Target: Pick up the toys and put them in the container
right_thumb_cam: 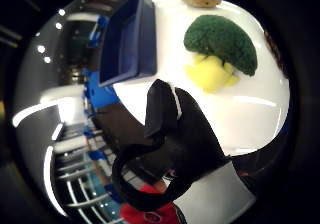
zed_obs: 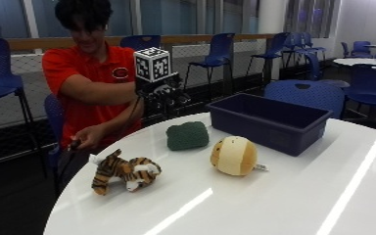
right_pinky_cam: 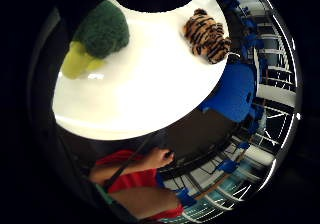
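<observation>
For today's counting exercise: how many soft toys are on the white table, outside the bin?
3: a tiger near the table's edge, a green broccoli nearest the gloved hand, a tan round plush beside the blue bin.

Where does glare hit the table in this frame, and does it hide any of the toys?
Outside view: long bright streaks cross the white table in front of the tiger toy and the round tan plush, covering neither. Thumb side palm view: pale streaks beside the broccoli toy, which stays readable. Little finger side palm view: the tabletop looks washed out and a small highlight sits by the broccoli's stalk; the tiger is clear.
</observation>
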Action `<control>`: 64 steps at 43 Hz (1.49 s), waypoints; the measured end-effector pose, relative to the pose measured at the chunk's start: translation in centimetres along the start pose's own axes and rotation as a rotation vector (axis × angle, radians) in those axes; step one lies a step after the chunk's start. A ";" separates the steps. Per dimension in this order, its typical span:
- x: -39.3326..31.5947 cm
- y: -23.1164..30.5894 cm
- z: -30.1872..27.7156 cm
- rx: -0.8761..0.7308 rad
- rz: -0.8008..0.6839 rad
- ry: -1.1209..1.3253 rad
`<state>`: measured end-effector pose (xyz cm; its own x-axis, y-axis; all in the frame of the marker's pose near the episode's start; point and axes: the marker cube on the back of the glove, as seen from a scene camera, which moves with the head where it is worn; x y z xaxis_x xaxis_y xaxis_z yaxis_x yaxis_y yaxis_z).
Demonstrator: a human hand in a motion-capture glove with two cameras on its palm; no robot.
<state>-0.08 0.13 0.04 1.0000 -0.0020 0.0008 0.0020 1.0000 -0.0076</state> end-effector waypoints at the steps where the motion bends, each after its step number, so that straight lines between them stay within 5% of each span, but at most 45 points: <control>1: 0.0 0.0 0.0 0.000 0.000 0.000; 28: -0.1 -0.2 0.4 0.067 -0.053 -0.049; 64: -0.4 -10.1 8.3 -0.021 -0.053 0.108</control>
<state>-0.47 -9.94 8.44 0.9928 -0.0572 -0.1056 0.0541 0.9980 -0.0316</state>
